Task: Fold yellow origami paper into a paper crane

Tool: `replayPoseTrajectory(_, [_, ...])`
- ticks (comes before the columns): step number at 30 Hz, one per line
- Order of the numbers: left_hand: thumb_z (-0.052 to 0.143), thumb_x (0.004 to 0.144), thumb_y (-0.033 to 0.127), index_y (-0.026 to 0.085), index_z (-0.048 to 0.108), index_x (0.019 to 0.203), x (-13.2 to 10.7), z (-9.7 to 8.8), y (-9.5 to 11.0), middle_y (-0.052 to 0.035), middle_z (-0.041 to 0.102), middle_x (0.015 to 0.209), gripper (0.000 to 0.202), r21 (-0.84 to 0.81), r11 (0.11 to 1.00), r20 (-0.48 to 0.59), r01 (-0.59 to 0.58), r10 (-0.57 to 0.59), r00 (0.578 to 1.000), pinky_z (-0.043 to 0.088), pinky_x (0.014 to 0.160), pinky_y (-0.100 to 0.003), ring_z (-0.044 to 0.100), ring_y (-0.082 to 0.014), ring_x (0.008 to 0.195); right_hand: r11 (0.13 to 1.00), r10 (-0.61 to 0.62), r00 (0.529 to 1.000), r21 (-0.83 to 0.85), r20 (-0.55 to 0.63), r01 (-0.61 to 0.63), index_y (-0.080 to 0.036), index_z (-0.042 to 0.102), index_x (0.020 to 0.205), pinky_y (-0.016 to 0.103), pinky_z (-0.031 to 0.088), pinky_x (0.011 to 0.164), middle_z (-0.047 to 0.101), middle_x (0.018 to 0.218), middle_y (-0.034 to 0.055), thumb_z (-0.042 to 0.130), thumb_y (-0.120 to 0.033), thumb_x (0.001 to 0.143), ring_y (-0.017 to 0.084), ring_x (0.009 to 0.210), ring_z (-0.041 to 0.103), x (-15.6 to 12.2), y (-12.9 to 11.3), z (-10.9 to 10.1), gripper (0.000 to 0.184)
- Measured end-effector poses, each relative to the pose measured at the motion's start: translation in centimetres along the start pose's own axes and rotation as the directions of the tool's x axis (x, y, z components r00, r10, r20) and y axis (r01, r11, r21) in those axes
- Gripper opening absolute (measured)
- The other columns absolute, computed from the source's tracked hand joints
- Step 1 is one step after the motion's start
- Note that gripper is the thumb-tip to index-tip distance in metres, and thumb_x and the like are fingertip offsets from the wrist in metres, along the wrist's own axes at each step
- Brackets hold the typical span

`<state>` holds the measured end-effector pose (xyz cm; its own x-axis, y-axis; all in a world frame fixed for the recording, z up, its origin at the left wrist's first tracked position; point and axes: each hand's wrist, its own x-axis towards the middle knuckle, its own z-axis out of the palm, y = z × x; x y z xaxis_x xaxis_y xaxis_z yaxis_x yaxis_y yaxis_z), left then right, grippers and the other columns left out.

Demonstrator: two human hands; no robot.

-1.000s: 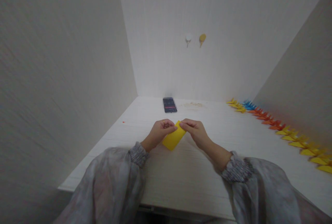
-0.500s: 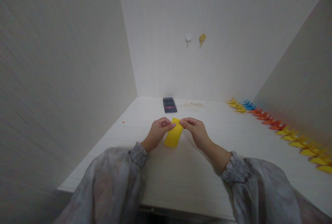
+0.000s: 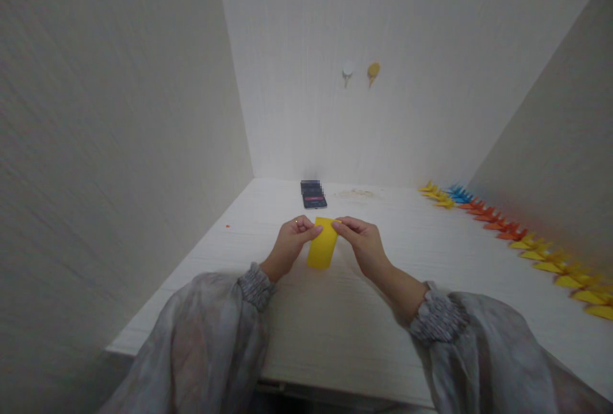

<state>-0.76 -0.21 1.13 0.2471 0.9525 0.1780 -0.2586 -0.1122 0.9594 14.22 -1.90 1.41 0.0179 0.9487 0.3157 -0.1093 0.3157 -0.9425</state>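
A rectangular piece of yellow paper (image 3: pixel 322 248) hangs between my two hands above the white table (image 3: pixel 345 337). At its upper left corner, the thumb and fingers of my left hand (image 3: pixel 295 239) pinch it; a ring shows on that hand. My right hand (image 3: pixel 363 245) pinches the upper right corner between thumb and fingers. The lower end of the paper is free and tilts slightly to the left. Whether it is folded double I cannot tell.
Behind my hands lies a dark phone (image 3: pixel 314 199), partly pixelated. Along the right side runs a row of folded paper figures, yellow (image 3: pixel 546 257), red (image 3: pixel 493 217) and blue (image 3: pixel 460 194). Two hooks, white (image 3: pixel 347 73) and yellow (image 3: pixel 373 71), are on the back wall.
The yellow paper has turned a little, its lower end swinging slightly right and up. Both hands keep their pinch at the top corners, nearly in place.
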Motion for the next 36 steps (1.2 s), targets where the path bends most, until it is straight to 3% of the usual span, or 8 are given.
replayPoseTrajectory(14, [0.066,0.059,0.023,0.013,0.048,0.059,0.03,0.13,0.04,0.003,0.057,0.06,0.021,-0.026,1.0,0.005,-0.012,0.012,1.0,0.038,0.061,-0.021,0.051,-0.0069,0.057,0.996,-0.069,0.997,-0.059,-0.019,0.067,-0.018,0.067,0.071,0.027,0.04,0.067,0.062,0.07,0.0014,0.057,-0.029,0.069,0.013,0.067,0.052,-0.14,-0.34,0.0,0.015])
replayPoseTrajectory(20, [0.067,0.059,0.025,0.014,0.052,0.064,-0.08,0.32,0.32,0.0013,0.06,0.065,0.019,-0.006,1.0,0.036,-0.014,0.014,0.999,0.04,0.063,-0.023,0.054,-0.0088,0.062,0.983,-0.105,0.993,-0.16,-0.056,0.095,-0.017,0.066,0.07,0.026,0.04,0.063,0.061,0.068,0.0017,0.057,-0.031,0.069,0.014,0.066,0.051,0.02,0.02,-0.24,0.017])
replayPoseTrajectory(27, [0.064,0.061,0.028,0.013,0.06,0.072,0.03,0.33,0.37,-0.0003,0.06,0.068,0.019,0.051,0.997,-0.057,-0.058,0.061,0.997,0.041,0.066,-0.024,0.053,-0.0091,0.063,0.956,-0.11,0.994,-0.275,-0.004,0.105,-0.017,0.066,0.075,0.026,0.04,0.062,0.06,0.067,0.0015,0.052,-0.034,0.072,0.014,0.065,0.051,-0.04,0.41,-0.31,0.022])
replayPoseTrajectory(36, [0.063,0.063,0.031,0.012,0.061,0.07,-0.04,0.29,0.45,-0.0016,0.061,0.067,0.02,0.022,0.999,-0.078,-0.038,0.04,0.996,0.042,0.066,-0.026,0.053,-0.0105,0.063,0.943,-0.126,0.992,-0.31,0.006,0.122,-0.017,0.065,0.075,0.027,0.042,0.064,0.061,0.069,0.0027,0.051,-0.036,0.073,0.015,0.067,0.053,-0.03,0.45,-0.31,0.024])
